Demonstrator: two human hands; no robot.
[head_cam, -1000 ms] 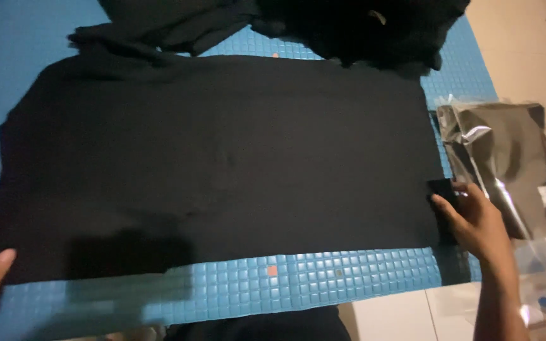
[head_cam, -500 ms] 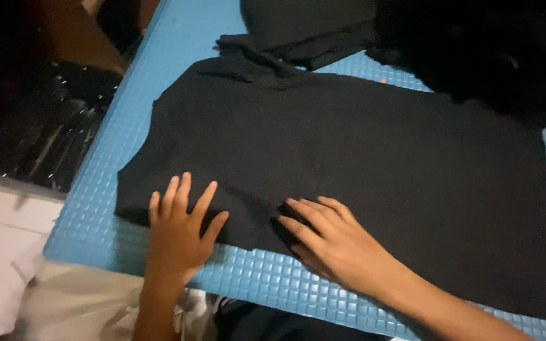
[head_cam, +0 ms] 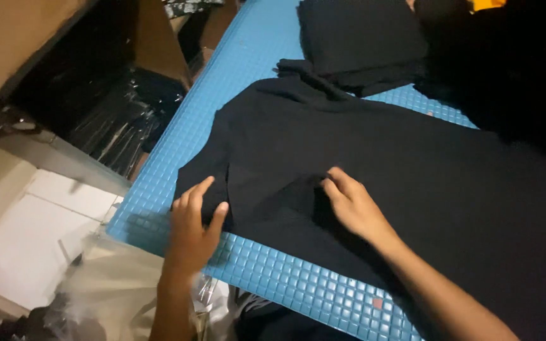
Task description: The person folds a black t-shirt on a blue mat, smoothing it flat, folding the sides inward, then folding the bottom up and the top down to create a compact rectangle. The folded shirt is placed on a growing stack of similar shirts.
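Both hands have shifted since half a second ago: the left hand (head_cam: 192, 226) has slid to the near-left corner of the black garment (head_cam: 374, 170), and the right hand (head_cam: 352, 205) has moved further onto the cloth.

So the garment lies spread flat on the blue gridded counter (head_cam: 273, 271), covering most of it. Left fingers (head_cam: 217, 215) are curled around the garment's near-left edge, thumb on top, looks like a loose pinch on the fabric. Right fingers are half bent and pressing down on the cloth just right of that corner; can't tell if they actually hold a fold.

Progress-wise I'd say the smoothing out is basically done and no fold is made yet. Beyond the garment's far edge sits a stack of folded black clothes (head_cam: 361, 38), so some are finished already.
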